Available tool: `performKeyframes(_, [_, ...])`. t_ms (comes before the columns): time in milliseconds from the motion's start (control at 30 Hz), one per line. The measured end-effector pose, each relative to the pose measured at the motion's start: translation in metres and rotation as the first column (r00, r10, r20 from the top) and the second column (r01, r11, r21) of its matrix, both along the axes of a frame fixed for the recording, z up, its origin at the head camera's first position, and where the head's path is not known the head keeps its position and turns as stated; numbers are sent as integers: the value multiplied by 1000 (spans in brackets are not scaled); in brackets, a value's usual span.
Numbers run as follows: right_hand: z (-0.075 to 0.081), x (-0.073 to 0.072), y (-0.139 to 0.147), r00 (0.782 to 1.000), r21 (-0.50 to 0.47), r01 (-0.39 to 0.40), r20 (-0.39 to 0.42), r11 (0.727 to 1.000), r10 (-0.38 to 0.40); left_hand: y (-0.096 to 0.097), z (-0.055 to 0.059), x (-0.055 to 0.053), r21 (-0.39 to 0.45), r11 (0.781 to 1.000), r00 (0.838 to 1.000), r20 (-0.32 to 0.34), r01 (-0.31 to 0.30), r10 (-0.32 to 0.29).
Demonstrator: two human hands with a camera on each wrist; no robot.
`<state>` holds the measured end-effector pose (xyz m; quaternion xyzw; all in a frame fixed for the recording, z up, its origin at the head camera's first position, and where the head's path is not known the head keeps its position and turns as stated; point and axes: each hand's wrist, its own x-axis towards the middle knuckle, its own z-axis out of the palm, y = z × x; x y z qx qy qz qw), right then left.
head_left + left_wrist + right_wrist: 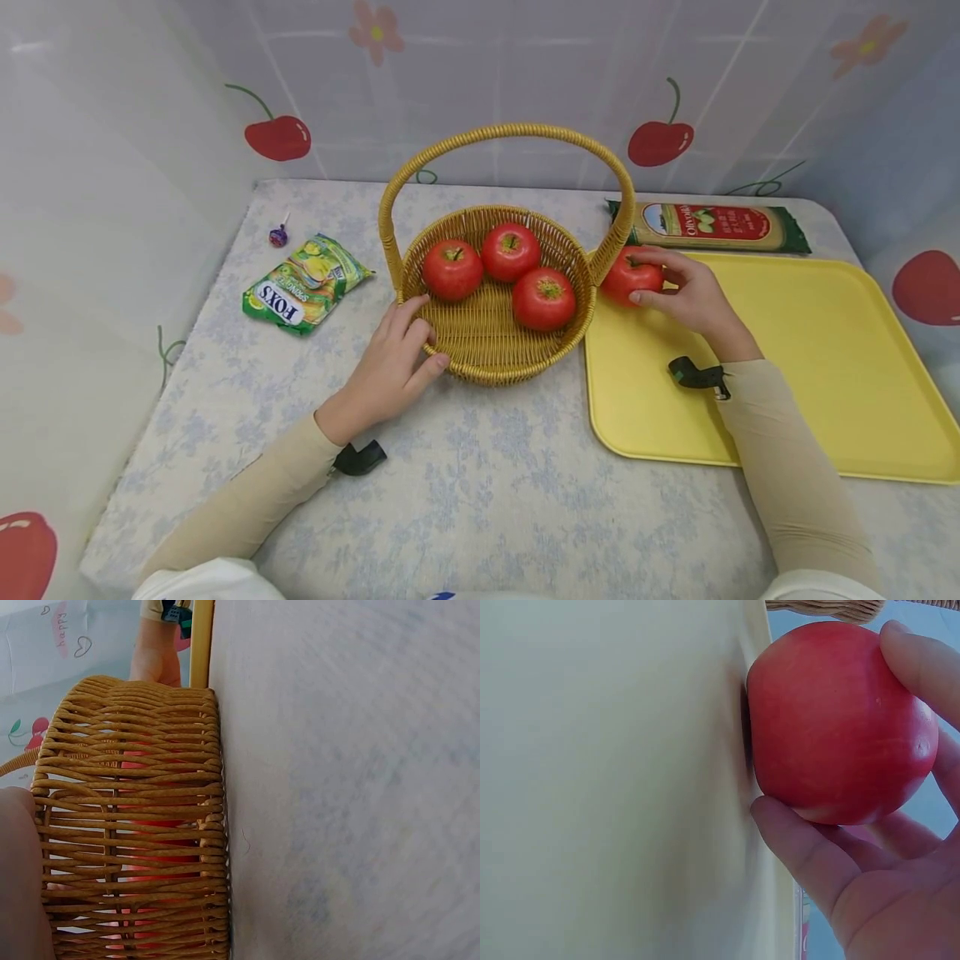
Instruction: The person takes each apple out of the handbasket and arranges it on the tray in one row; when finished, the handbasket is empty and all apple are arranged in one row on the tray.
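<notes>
A yellow wicker basket (489,367) with a tall arched handle holds three red apples (453,270). My left hand (390,367) holds the basket's near-left rim, fingers bent over the edge. In the left wrist view, the woven side (135,825) fills the left half and red shows through its gaps. To the right of the basket, my right hand (686,296) grips another red apple (628,277) between thumb and fingers. The right wrist view shows this apple (840,724) close against the tray's surface, with fingers on opposite sides of it.
A yellow tray (795,375) lies on the right, its left edge beside the basket. Behind it is a long pack of pasta (712,227). On the left lie a green FOX'S candy bag (303,283) and a small purple lollipop (278,236). Patterned cloth covers the table (480,483).
</notes>
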<state>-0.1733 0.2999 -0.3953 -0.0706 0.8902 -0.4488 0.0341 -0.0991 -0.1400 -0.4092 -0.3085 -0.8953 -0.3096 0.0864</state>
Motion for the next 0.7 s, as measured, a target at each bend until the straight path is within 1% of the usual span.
performKeyframes(100, [0,0,0,999,-7,16,28,1000,-16,0,0,0,3,1000,1000,-13,-1,1])
performKeyframes(200, [0,0,0,999,-18,27,40,999,-26,0,0,0,7,1000,1000,-20,-2,2])
performKeyframes(400, [0,1,-1,999,-47,39,27,998,-37,1,1,0,6,1000,1000,-12,-10,10])
performKeyframes(567, [0,2,-1,999,-71,45,2,996,-45,1,0,0,10,1000,1000,-4,-8,8])
performKeyframes(700, [1,3,-1,999,-66,46,-4,997,-46,1,1,1,6,1000,1000,3,-9,9])
